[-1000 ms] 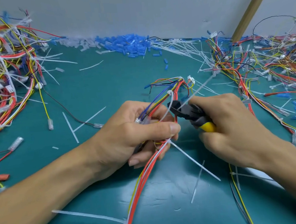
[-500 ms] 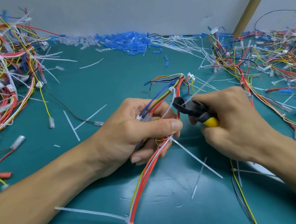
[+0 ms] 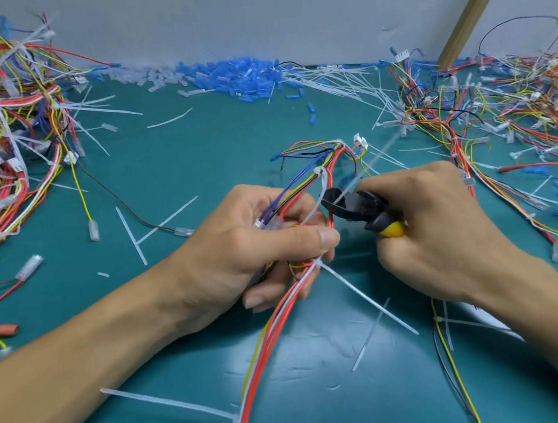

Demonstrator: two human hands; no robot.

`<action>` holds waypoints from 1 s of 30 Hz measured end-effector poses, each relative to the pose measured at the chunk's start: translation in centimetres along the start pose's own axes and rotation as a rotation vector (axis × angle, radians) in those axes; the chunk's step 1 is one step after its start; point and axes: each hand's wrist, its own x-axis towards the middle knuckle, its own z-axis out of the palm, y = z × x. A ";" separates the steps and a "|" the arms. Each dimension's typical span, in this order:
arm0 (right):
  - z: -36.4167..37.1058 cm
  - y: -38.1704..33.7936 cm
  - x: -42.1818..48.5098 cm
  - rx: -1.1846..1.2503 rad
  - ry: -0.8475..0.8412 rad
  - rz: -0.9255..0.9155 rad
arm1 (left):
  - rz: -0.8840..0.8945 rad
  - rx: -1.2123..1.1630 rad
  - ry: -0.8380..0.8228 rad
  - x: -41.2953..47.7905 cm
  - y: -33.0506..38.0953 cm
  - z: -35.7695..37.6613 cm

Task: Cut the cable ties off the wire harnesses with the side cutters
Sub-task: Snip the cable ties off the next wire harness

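The left hand (image 3: 240,246) and the left forearm (image 3: 80,363) are seen bare, running up from the lower left corner of the frame. The right hand (image 3: 438,229) and the right forearm (image 3: 557,320) are likewise shown uncovered at the lower right. A short, trimmed thumbnail (image 3: 329,237) is seen on the left hand, and short nails on two fingers below it. Creases are seen at the left wrist.

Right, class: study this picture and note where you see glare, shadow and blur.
Head view: pale glare sheens the mat near the bottom centre. Head view: a soft, edgeless shadow lies under the left hand gripping the harness, so the light is diffuse. Head view: a tie beside the cutters is smeared into a streak, and the right wire pile looks soft.
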 end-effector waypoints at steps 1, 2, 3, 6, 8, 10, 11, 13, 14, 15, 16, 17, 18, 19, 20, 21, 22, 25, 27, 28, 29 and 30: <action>0.2 -0.1 0.0 0.023 -0.010 0.010 | 0.002 -0.012 0.011 0.0 0.0 0.0; 0.4 -0.2 -0.1 0.042 -0.020 0.020 | 0.004 -0.022 0.026 0.1 0.0 0.0; 0.6 -0.3 0.0 0.049 -0.028 0.030 | 0.006 -0.032 0.041 0.1 0.0 0.0; 1.3 -0.1 0.0 0.027 -0.005 0.090 | 0.011 -0.081 0.087 0.2 0.0 -0.2; 1.3 0.1 -0.1 0.050 -0.027 0.138 | 0.014 -0.117 0.113 0.2 0.0 -0.3; 1.0 0.5 -0.2 0.051 -0.089 0.146 | 0.026 -0.130 0.125 0.2 0.0 -0.3; 0.6 0.7 -0.2 0.040 -0.130 0.143 | 0.031 -0.132 0.125 0.2 0.0 -0.3; -0.3 1.1 -0.2 0.007 -0.224 0.133 | 0.035 -0.135 0.122 0.2 0.0 -0.2; -0.8 1.3 -0.2 -0.007 -0.264 0.122 | 0.034 -0.141 0.122 0.2 0.0 -0.2; -1.2 1.5 -0.1 -0.010 -0.289 0.107 | 0.033 -0.149 0.126 0.1 0.0 -0.2; -1.6 1.7 -0.1 -0.006 -0.303 0.089 | 0.034 -0.157 0.133 0.1 0.1 -0.2; -2.0 1.9 0.0 -0.005 -0.319 0.074 | 0.037 -0.166 0.142 0.1 0.1 -0.3; -2.3 2.1 0.0 -0.014 -0.349 0.064 | 0.040 -0.175 0.153 0.1 0.1 -0.3; -2.6 2.3 0.0 -0.039 -0.390 0.058 | 0.042 -0.183 0.165 0.1 0.2 -0.3; -2.9 2.5 0.0 -0.072 -0.429 0.055 | 0.043 -0.187 0.179 0.1 0.2 -0.3; -3.2 2.8 -0.1 -0.099 -0.457 0.052 | 0.041 -0.188 0.194 0.1 0.3 -0.3; -3.6 3.0 -0.1 -0.110 -0.468 0.053 | 0.040 -0.188 0.207 0.1 0.3 -0.3; -4.5 3.4 -0.1 -0.141 -0.426 0.023 | 0.043 -0.200 0.222 0.2 0.2 -0.4; -4.7 3.2 0.0 -0.170 -0.385 -0.026 | 0.046 -0.214 0.234 0.2 0.2 -0.4; -4.7 3.1 0.0 -0.164 -0.350 -0.039 | 0.048 -0.221 0.247 0.2 0.2 -0.5; -4.6 3.0 0.1 -0.146 -0.302 -0.039 | 0.055 -0.228 0.262 0.2 0.2 -0.5; -4.5 2.9 0.1 -0.124 -0.250 -0.030 | 0.068 -0.233 0.277 0.2 0.1 -0.6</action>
